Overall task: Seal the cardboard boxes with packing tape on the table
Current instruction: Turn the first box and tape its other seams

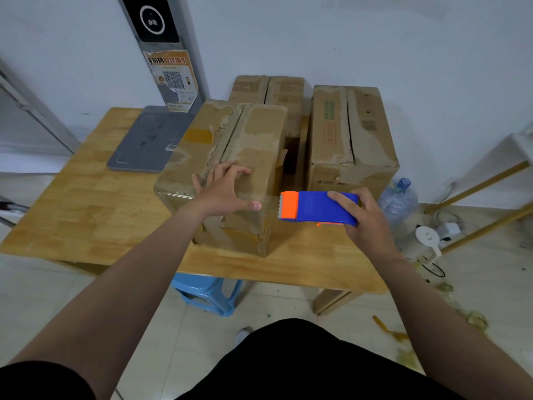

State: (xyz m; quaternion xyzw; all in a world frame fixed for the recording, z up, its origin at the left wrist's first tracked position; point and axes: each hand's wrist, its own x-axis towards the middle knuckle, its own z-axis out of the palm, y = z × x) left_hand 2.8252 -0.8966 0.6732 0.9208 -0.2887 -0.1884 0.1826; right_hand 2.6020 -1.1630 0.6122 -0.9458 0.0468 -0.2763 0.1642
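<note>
Three worn cardboard boxes stand on the wooden table (86, 215). The nearest box (253, 140) has its top flaps closed along a ragged centre seam. My left hand (225, 189) rests flat on the near end of its top, fingers spread. My right hand (360, 217) grips a blue tape dispenser (317, 207) with an orange front roller, held just right of that box above the table. A second box (352, 131) stands at the right, its seam untaped. The third box (271, 90) sits behind, partly hidden.
A grey flat tablet-like slab (144, 140) lies at the table's back left. A blue plastic stool (210, 293) stands under the table. To the right on the floor are a water bottle (398, 200), a white kettle (427, 241), cables and tape scraps.
</note>
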